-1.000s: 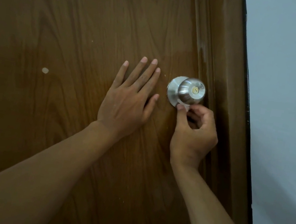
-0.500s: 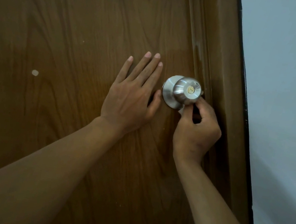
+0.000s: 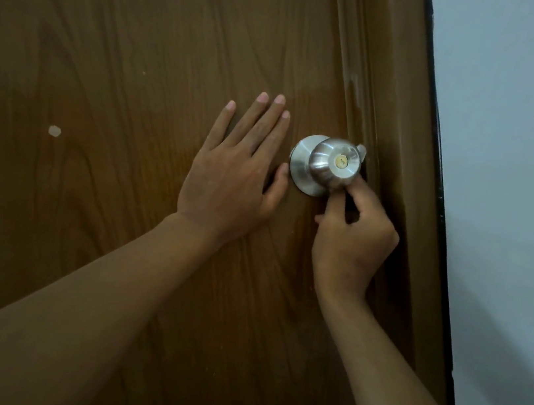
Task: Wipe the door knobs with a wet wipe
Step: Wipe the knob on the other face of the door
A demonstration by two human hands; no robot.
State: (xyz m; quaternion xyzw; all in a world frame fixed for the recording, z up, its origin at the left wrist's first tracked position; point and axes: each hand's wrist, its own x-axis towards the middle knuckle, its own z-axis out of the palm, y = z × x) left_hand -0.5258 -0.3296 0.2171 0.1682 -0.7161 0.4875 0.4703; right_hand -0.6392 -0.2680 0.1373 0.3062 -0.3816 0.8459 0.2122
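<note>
A round steel door knob (image 3: 332,163) with a brass keyhole sticks out of a brown wooden door (image 3: 121,76) on a round steel plate. My right hand (image 3: 352,236) reaches up from below the knob, its fingers curled round the knob's right side. A small pale piece of the wet wipe (image 3: 362,151) shows behind the knob's upper right edge; the rest of it is hidden by the knob and my fingers. My left hand (image 3: 234,176) lies flat on the door just left of the knob, fingers straight, thumb tip close to the plate.
The door frame (image 3: 396,117) runs along the right of the knob, with a dark edge strip and a pale wall (image 3: 513,169) beyond it. A small pale chip (image 3: 55,131) marks the door at the left.
My right hand has moved from under the knob up round its right side, and the wipe now shows at the knob's upper right. My left hand stays flat on the door.
</note>
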